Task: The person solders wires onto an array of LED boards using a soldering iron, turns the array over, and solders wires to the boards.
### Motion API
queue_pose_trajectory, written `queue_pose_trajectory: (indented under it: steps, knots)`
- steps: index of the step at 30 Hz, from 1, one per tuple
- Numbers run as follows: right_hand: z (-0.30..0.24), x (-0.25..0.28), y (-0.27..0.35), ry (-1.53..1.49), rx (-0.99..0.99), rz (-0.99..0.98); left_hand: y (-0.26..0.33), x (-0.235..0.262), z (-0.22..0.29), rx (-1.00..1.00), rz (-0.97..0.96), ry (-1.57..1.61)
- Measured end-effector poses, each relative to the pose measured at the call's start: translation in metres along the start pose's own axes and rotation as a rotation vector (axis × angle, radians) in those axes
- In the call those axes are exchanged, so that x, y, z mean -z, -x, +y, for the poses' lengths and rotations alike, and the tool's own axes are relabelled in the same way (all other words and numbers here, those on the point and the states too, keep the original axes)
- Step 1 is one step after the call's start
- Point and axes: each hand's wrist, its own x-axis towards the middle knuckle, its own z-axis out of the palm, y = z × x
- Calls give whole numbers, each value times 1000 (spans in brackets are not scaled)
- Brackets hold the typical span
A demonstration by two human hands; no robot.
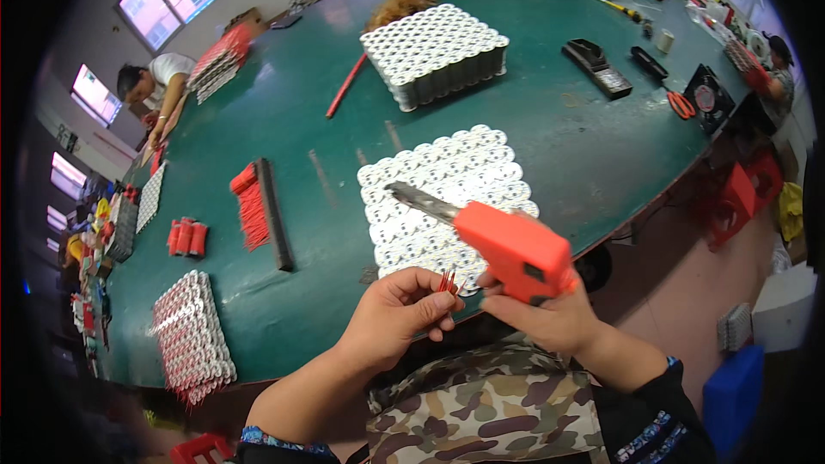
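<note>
In front of me on the green table lies a battery pack (404, 206), a block of many round cells with white tops and rows of metal tabs. My left hand (400, 314) is closed in a pinch on a few thin red wires (447, 282) at the pack's near edge. My right hand (550, 318) grips a red pistol-shaped tool (511, 245). Its long grey metal nose points up and left above the pack without visibly touching it. The tool hides part of the pack and some of my right fingers.
Farther back on the table (292, 86) stands another cell block (434, 56), with a red stick (345, 86) beside it. To the left lie a red wire bundle (249, 210), a dark bar (273, 215) and a wired pack (193, 335). Orange-handled scissors (681, 105) lie right. A co-worker (159, 86) leans in.
</note>
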Motion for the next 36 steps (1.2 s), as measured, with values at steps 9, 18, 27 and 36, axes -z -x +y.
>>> queue_pose_trajectory:
  steps: [9, 18, 27, 36]
  knots:
    - [-3, -9, -9, 162, -43, 6, -3, -7, -18, 87, -127, 12]
    - [5, -10, -6, 259, -8, -66, 2, 0, -26, 83, -165, -38]
    - [20, -12, -9, 420, 161, -76, 7, 8, -29, 99, -119, -63]
    - [24, -17, -10, 495, 319, -114, 9, 16, -36, 116, -156, 2]
